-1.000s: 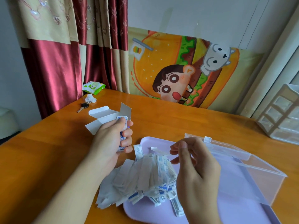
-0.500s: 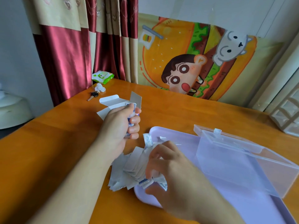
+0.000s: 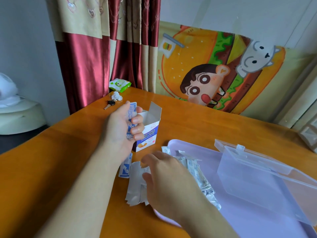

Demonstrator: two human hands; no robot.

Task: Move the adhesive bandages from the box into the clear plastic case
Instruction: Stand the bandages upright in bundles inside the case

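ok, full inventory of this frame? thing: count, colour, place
cardboard bandage box: one, white-blue, open, upright on orange wooden table
wrapped bandages pile: many, white-blue, across tray's left edge
plastic tray: one, lilac, table right
clear plastic case: one, transparent, on tray
key: one, black-headed, far-left
crumpled tissue: one, white, by key
wipes pack: one, green, far edge
left hand: grips bandages
right hand: over pile, fingers curled

Key, crumpled white paper and green wipes pack at table's far corner, burger cartoon cloth behind, red curtain left.
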